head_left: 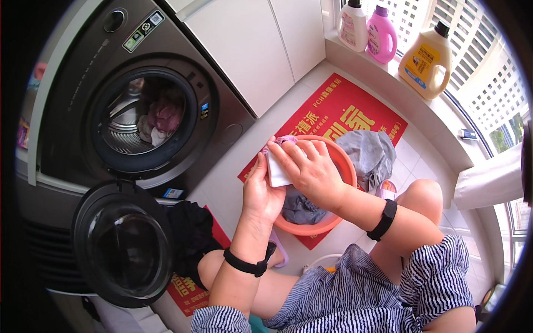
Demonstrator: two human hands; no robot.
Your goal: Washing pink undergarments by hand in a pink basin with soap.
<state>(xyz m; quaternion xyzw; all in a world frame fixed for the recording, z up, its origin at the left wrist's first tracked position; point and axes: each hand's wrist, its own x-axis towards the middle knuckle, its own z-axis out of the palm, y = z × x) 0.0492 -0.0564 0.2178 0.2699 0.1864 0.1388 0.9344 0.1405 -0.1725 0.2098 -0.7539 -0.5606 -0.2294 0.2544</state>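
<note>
Over an orange basin (pixel 347 161), my hands hold a small white and pink cloth (pixel 277 171) between them. My left hand (pixel 259 194) supports it from the left side, thumb raised along its edge. Across it lies my right hand (pixel 312 171), fingers bent over its top, where a pink part shows. The fingers cover much of the cloth, so its exact kind is hidden. Below the hands, dark grey wet-looking fabric (pixel 302 210) rests in the basin. A light grey garment (pixel 366 155) drapes beside the basin's right rim.
At left stands a front-loading washing machine (pixel 216 125), its round door (pixel 122 244) swung open, with pink and white laundry (pixel 164 119) in the drum. Black clothing (pixel 191 227) lies below. Detergent bottles (pixel 426 61) line the window ledge. A red mat (pixel 333 97) is under the basin.
</note>
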